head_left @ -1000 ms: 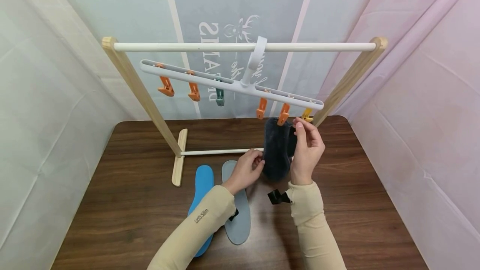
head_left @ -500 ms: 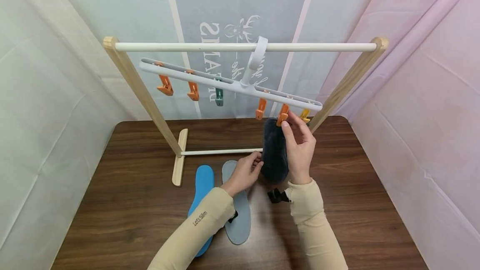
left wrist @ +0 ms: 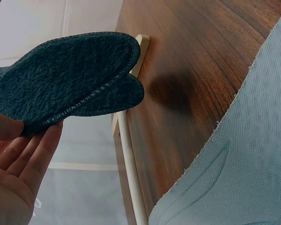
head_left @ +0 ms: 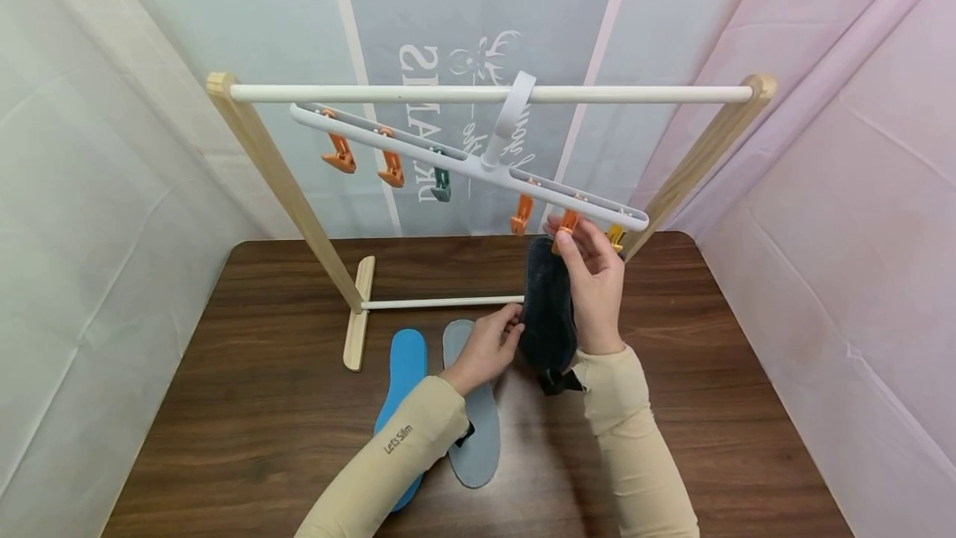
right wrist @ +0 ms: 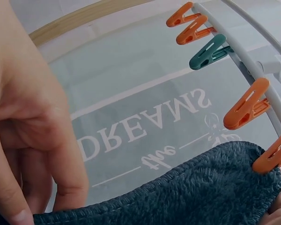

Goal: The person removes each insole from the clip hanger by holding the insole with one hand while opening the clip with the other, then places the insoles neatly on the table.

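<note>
A dark fuzzy insole (head_left: 548,305) hangs near the right end of a white clip hanger (head_left: 448,161). My left hand (head_left: 484,349) pinches its left edge between thumb and fingers. With the right hand (head_left: 597,289) I grip the orange clip (head_left: 569,221) at the top of this insole. In the right wrist view the orange clip (right wrist: 270,154) lies over the insole's edge, and the left hand (right wrist: 35,122) shows at the side. A second dark insole (left wrist: 112,97) shows partly behind the front one (left wrist: 79,68) in the left wrist view.
The hanger hooks over the white rod (head_left: 358,94) of a wooden stand. Other orange clips (head_left: 523,214), a green clip (head_left: 441,181) and a yellow clip (head_left: 615,236) hang from it. A blue insole (head_left: 407,364) and a grey insole (head_left: 478,447) lie on the wooden table (head_left: 261,422).
My right hand has moved left from beside the yellow clip to the neighbouring orange clip and grips it. The hanger's left end has risen. The left hand has stayed at the dark insole's edge.
</note>
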A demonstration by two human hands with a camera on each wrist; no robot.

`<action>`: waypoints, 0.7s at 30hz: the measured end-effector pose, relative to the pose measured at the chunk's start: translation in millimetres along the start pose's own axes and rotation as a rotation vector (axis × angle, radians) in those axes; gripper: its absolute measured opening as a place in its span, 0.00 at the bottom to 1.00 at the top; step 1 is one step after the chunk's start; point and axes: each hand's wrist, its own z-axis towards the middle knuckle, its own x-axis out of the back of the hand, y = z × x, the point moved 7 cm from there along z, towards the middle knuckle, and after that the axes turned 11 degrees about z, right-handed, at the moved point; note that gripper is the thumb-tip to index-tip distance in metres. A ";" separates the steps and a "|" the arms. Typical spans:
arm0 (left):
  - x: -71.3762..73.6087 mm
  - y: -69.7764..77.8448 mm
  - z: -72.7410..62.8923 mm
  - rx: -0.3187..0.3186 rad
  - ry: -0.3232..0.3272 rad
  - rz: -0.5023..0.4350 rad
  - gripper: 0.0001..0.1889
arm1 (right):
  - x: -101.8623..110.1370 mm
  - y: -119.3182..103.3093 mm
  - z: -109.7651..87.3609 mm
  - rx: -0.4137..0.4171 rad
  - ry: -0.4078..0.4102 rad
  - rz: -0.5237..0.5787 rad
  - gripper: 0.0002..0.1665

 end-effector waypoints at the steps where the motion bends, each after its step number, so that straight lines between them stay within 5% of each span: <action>1: 0.0 0.2 -0.3 -0.002 0.000 -0.002 0.10 | 0.3 0.1 0.5 -0.001 0.002 0.003 0.21; 9: 0.8 1.5 -2.4 -0.017 -0.005 -0.005 0.10 | 0.4 -1.5 3.6 0.018 0.007 0.123 0.22; 21: -2.9 -0.1 -7.3 -0.028 -0.022 0.033 0.11 | -0.6 -8.6 10.8 0.079 0.025 0.143 0.18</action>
